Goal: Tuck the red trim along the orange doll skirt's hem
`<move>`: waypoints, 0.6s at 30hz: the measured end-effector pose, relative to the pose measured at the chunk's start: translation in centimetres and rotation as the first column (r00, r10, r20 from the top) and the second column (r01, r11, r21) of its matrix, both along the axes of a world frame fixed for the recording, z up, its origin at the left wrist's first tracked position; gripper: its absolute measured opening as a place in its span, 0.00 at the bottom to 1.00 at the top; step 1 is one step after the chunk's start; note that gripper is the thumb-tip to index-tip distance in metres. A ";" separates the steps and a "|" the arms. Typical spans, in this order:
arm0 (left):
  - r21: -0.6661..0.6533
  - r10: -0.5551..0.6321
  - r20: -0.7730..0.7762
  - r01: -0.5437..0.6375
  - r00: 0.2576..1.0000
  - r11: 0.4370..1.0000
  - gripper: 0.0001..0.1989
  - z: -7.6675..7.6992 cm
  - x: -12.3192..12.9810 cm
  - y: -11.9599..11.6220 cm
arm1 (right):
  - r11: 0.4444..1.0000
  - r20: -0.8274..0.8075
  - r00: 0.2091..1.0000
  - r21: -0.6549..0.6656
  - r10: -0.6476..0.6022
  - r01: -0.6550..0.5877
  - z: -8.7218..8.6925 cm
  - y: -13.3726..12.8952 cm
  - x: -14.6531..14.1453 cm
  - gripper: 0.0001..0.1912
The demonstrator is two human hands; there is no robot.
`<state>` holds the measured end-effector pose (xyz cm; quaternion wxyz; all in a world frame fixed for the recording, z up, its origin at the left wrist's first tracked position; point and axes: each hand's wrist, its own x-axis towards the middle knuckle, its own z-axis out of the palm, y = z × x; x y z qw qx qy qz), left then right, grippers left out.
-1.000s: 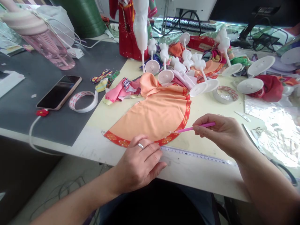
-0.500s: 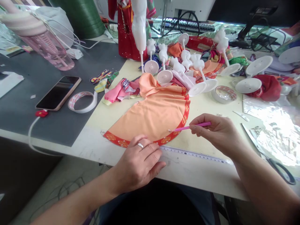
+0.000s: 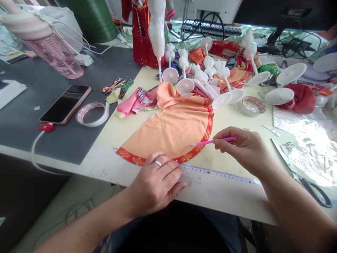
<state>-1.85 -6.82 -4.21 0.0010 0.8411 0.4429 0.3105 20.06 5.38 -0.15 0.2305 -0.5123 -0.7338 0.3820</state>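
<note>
Much as in the earlier view, the right hand (image 3: 243,151) pinches a pink stick (image 3: 214,141), its tip over the orange skirt fabric (image 3: 168,130), perhaps touching. The left hand (image 3: 155,184) lies flat, fingers together, on the fabric's red hem (image 3: 137,161).

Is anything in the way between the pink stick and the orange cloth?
No, nothing visible is. The pink stick in the right hand reaches over the cloth's red edge, and its tip sits right above the orange cloth. I cannot tell whether it touches.
</note>
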 end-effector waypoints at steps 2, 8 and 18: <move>0.001 -0.001 0.003 0.001 1.000 1.000 0.09 0.0 0.0 0.0 | 1.000 0.000 1.000 -0.005 0.010 -0.010 -0.1 0.0 -0.1 0.04; 0.007 -0.003 0.010 0.003 1.000 1.000 0.09 0.0 0.0 0.2 | 0.999 -0.025 0.999 -0.038 0.026 -0.027 -0.2 0.0 -0.2 0.05; -0.038 0.017 0.065 -0.014 0.998 0.999 0.09 0.0 -0.1 0.2 | 0.993 -0.156 0.988 -0.112 0.018 -0.035 -0.3 0.2 0.4 0.07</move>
